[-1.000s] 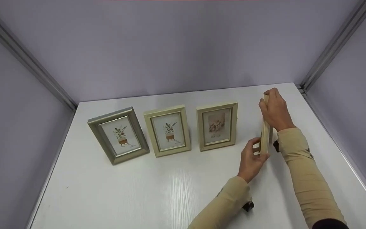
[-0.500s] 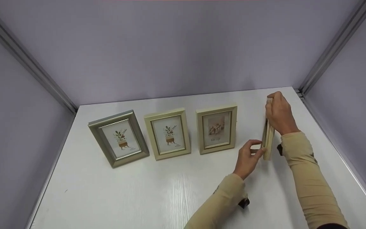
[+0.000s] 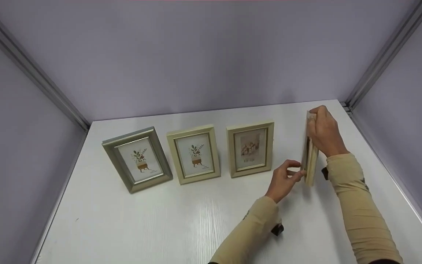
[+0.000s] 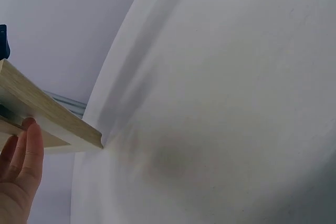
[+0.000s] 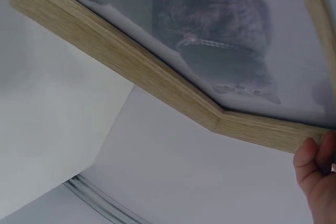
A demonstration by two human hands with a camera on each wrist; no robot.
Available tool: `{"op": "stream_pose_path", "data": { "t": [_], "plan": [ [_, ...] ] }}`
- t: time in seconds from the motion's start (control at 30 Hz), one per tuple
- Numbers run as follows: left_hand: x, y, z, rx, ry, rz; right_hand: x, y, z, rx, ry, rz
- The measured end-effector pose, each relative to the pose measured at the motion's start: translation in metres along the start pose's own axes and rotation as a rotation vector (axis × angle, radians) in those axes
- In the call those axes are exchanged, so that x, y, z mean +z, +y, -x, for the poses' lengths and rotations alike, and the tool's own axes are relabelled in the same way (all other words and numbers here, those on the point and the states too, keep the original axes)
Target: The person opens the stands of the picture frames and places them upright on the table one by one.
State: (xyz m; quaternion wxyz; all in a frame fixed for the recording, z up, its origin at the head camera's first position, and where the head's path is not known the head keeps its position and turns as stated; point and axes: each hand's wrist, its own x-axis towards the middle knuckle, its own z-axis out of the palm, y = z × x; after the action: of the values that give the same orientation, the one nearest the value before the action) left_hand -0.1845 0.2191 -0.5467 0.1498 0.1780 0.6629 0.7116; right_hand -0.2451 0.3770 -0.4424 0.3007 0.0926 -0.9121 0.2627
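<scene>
At the right of the head view, a light wood picture frame (image 3: 313,167) stands nearly edge-on, its lower end towards me. My right hand (image 3: 326,132) grips its far upper end. In the right wrist view the front glass (image 5: 210,40) covers a dark picture, perhaps a grey animal. My left hand (image 3: 280,182) is at the near end on the back side, thumb and fingertips pinching at the frame's back. The left wrist view has the left fingers (image 4: 32,150) reaching against the back, behind the wooden edge. Whether the frame's bottom touches the table cannot be seen.
Three picture frames stand in a row to the left: a silver-green one (image 3: 134,187) with a plant print, a cream one (image 3: 180,176) with the same print, and another cream one (image 3: 232,161) with a flower picture. They stand on a white table (image 3: 141,227) with pale walls (image 3: 196,55) around.
The wood frame has shifted slightly right and turned, showing more of its back side. My left thumb has moved from under its near end to the back. The three standing frames are unmoved.
</scene>
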Motion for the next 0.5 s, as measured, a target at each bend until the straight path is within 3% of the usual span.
{"op": "stream_pose_path", "data": {
  "t": [0.5],
  "plan": [
    [-0.0054,0.0001,-0.0032,0.015,-0.035,-0.029,-0.0073,0.0031,0.0008,-0.063,0.018,0.024]
  ]
}}
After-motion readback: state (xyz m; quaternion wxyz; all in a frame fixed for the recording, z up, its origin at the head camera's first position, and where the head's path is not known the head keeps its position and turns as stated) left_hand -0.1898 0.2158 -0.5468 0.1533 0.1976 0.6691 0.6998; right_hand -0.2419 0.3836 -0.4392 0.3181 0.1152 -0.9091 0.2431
